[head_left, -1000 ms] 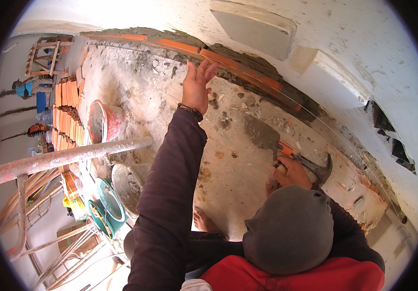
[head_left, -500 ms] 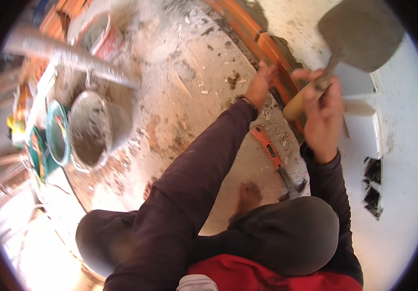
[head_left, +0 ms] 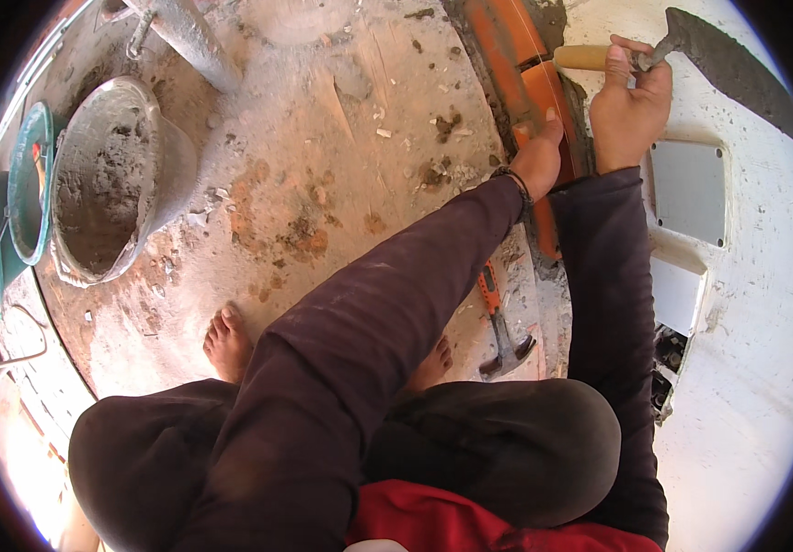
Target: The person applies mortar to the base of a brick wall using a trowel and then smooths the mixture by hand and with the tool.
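My right hand (head_left: 631,106) is closed around the trowel (head_left: 585,57), whose wooden handle points left and whose dark, mortar-smeared blade lies against the white wall at upper right. My left hand (head_left: 536,161) touches the row of orange bricks (head_left: 502,37) along the wall base, just below and left of my right hand; its visible fingers are stretched out, some are hidden. Grey mortar borders the bricks, and a taut string runs along them. A claw hammer (head_left: 499,336) with an orange-and-black handle lies on the floor under my left forearm, partly hidden.
A mortar-caked bucket (head_left: 102,179) and green tubs (head_left: 28,184) stand at left, near a dirty metal post (head_left: 194,46). The stained floor (head_left: 286,166) holds debris and my bare feet. The wall at right has a grey panel (head_left: 686,193) and a dark broken opening (head_left: 668,359).
My view has swung toward the right wall. The trowel has risen from near the floor up to the wall above the bricks. My left hand has come onto the bricks beside my right hand.
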Demonstrator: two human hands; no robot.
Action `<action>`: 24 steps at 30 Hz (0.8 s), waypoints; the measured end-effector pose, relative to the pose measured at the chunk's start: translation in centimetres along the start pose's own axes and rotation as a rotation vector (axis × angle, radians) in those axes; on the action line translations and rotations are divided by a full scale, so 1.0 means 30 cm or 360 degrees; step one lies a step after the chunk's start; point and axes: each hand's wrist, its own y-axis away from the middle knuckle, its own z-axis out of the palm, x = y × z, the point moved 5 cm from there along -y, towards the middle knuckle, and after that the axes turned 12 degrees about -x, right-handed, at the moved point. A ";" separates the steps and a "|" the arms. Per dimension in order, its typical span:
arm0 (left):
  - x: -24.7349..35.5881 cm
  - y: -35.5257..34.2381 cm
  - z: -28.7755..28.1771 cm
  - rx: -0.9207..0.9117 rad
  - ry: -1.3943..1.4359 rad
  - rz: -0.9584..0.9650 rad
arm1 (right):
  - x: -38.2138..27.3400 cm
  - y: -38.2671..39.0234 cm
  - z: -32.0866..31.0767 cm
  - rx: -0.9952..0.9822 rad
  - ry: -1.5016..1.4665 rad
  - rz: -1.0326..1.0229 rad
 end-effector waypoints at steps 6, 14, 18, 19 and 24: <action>-0.034 -0.014 -0.007 0.0053 0.0035 -0.0052 | 0.043 0.015 0.043 -0.0029 0.0019 0.0119; -0.019 -0.013 -0.003 0.0054 0.0080 -0.0035 | 0.069 0.010 0.031 -0.0044 0.0056 0.0143; -0.037 -0.030 -0.015 0.0121 0.0084 -0.0085 | 0.056 0.033 0.043 -0.0005 0.0094 0.0021; -0.040 -0.038 -0.008 0.0161 0.0099 -0.0048 | 0.067 0.029 0.039 -0.0013 0.0167 -0.0002; -0.061 -0.040 -0.020 0.0172 0.0062 -0.0052 | 0.027 0.028 0.024 -0.0018 -0.0039 0.0092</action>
